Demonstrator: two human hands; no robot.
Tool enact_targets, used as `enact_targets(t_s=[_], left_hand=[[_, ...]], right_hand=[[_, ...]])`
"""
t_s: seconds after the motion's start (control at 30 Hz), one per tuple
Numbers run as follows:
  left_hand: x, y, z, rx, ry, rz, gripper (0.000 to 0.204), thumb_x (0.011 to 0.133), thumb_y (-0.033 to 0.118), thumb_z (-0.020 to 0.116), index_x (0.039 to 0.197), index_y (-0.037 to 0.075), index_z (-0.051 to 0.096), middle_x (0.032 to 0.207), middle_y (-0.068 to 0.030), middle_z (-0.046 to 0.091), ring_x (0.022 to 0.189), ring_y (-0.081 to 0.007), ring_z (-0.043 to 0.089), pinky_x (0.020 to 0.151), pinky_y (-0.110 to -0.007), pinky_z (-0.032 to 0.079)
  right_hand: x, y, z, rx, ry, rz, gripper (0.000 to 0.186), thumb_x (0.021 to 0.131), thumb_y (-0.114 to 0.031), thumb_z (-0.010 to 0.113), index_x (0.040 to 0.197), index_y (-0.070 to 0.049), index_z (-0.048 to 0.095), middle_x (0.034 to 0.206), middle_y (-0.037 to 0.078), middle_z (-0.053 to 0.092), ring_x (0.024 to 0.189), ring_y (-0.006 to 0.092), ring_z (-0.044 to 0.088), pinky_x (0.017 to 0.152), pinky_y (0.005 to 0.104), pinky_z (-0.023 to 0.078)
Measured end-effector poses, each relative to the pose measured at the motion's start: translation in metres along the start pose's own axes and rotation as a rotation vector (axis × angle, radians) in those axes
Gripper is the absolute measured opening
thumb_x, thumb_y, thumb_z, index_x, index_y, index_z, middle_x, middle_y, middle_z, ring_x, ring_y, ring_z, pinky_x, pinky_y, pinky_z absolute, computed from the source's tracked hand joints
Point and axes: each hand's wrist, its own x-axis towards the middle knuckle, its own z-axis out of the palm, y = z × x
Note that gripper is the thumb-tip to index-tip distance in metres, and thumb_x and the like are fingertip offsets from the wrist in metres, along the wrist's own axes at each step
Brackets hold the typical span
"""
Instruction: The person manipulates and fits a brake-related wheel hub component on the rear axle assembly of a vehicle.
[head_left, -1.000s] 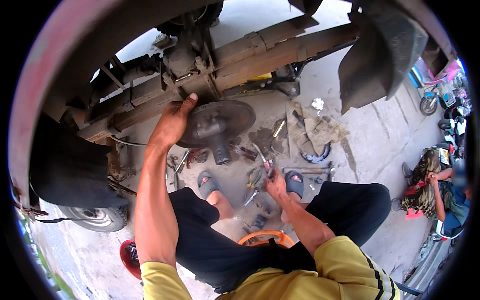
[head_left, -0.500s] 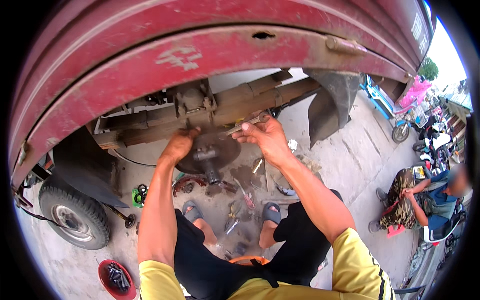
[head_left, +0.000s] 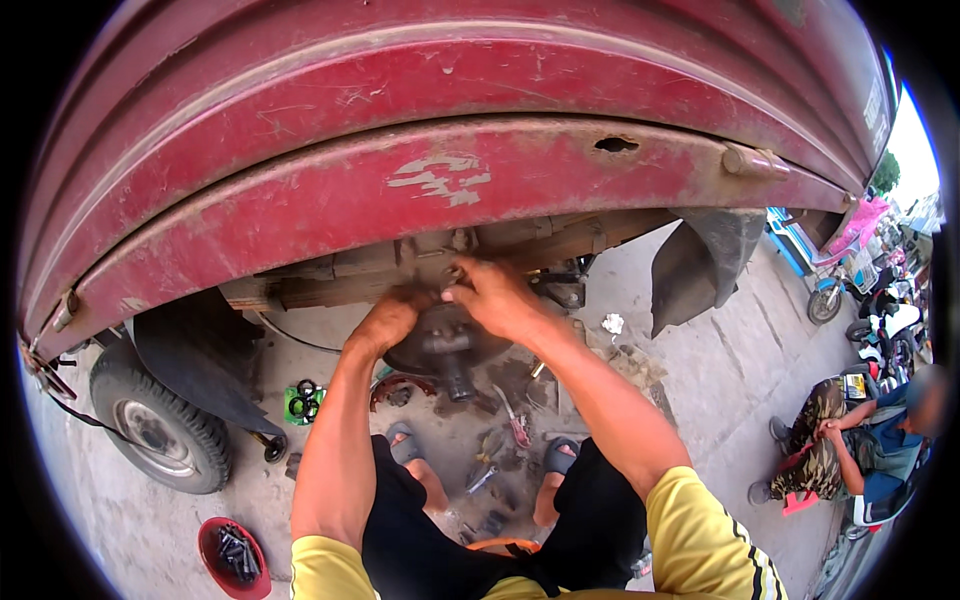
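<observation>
Both of my hands meet under the red vehicle body, just above a dark, round axle housing [head_left: 447, 345] with a stub pointing down. My left hand [head_left: 390, 318] is closed at the top of the housing; what its fingers hold is hidden. My right hand [head_left: 495, 297] is curled right beside it, touching or nearly touching the left fingertips. The metal wrench seen in it a moment ago is mostly hidden by the hand and motion blur. Behind the hands runs a rusty leaf spring [head_left: 315, 287] with clamp bolts [head_left: 460, 240] above.
The red body panel [head_left: 330, 205] hangs low overhead. A wheel [head_left: 160, 420] stands at left, a red bowl of bolts [head_left: 235, 558] below it. Tools, including pliers [head_left: 515, 418], lie between my feet. A black mudflap [head_left: 705, 265] hangs at right; a person [head_left: 850, 440] sits far right.
My right hand has moved left, in to the left hand, and the wrench has gone mostly out of sight. My view has tilted up, so the scene sits lower and further right.
</observation>
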Motion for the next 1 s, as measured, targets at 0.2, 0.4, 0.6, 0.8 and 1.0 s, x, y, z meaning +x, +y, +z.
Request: enact_targets(t_s=[0.2, 0.4, 0.6, 0.8, 1.0], left_hand=[[-0.003, 0.003, -0.003, 0.047, 0.054, 0.024, 0.036, 0.095, 0.026, 0.059, 0.103, -0.008, 0.068, 0.095, -0.0164, 0.07, 0.087, -0.0181, 0.059, 0.083, -0.035, 0.047], [-0.006, -0.012, -0.011, -0.071, 0.021, 0.0, 0.034, 0.093, 0.029, 0.063, 0.096, -0.004, 0.07, 0.084, -0.0051, 0.067, 0.077, -0.0141, 0.053, 0.074, -0.032, 0.045], [-0.014, -0.012, -0.006, -0.08, 0.05, 0.012, 0.04, 0.093, 0.036, 0.067, 0.1, -0.003, 0.072, 0.09, -0.0068, 0.071, 0.081, -0.014, 0.058, 0.078, -0.032, 0.047], [-0.015, 0.001, -0.013, -0.026, 0.039, -0.143, 0.041, 0.093, 0.036, 0.069, 0.102, -0.004, 0.072, 0.094, -0.0099, 0.073, 0.086, -0.0154, 0.062, 0.08, -0.031, 0.048], [-0.005, -0.024, -0.019, -0.32, -0.06, -0.083, 0.035, 0.091, 0.023, 0.067, 0.113, -0.004, 0.071, 0.105, -0.0113, 0.073, 0.097, -0.0182, 0.064, 0.089, -0.032, 0.049]], right_hand=[[0.01, -0.024, 0.001, -0.133, -0.089, -0.057, 0.028, 0.087, -0.013, 0.069, 0.111, 0.001, 0.064, 0.087, 0.028, 0.066, 0.088, 0.0461, 0.064, 0.075, 0.051, 0.05], [0.014, -0.004, 0.021, -0.056, -0.054, -0.108, 0.022, 0.087, -0.011, 0.068, 0.107, -0.001, 0.066, 0.089, 0.026, 0.067, 0.087, 0.0445, 0.065, 0.074, 0.0501, 0.051], [0.006, 0.012, 0.02, 0.231, -0.085, 0.064, 0.022, 0.09, -0.015, 0.067, 0.108, -0.003, 0.066, 0.093, 0.025, 0.068, 0.092, 0.0389, 0.066, 0.081, 0.0446, 0.05], [-0.021, 0.042, -0.002, 0.213, 0.023, 0.346, 0.037, 0.096, -0.031, 0.062, 0.119, -0.002, 0.066, 0.12, 0.025, 0.066, 0.112, 0.0382, 0.063, 0.094, 0.0429, 0.048], [-0.024, 0.078, 0.02, 0.163, 0.014, 0.413, 0.051, 0.1, -0.042, 0.054, 0.121, 0.004, 0.063, 0.125, 0.027, 0.062, 0.117, 0.0406, 0.059, 0.099, 0.0435, 0.046]])
